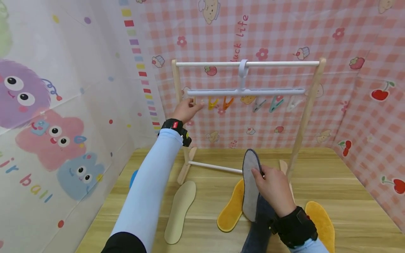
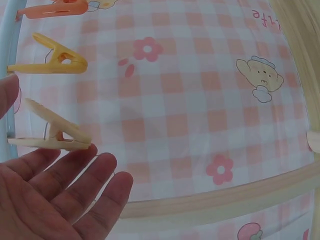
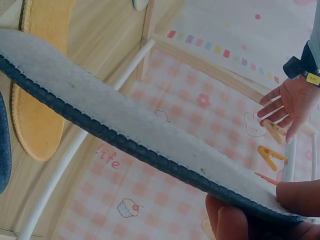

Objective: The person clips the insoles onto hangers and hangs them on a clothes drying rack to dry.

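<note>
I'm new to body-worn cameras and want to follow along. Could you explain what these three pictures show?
There is no machine: these are a person's two bare hands. The wide picture comes from a camera worn on the head; the other two come from cameras on the left and right wrists. The right hand holds a grey insole with a dark edge. The left hand is raised at a beige clip on a pale hanger, which hangs from a stand. On the wooden surface lie a cream insole, two orange-yellow insoles and something dark blue, partly hidden.
</note>
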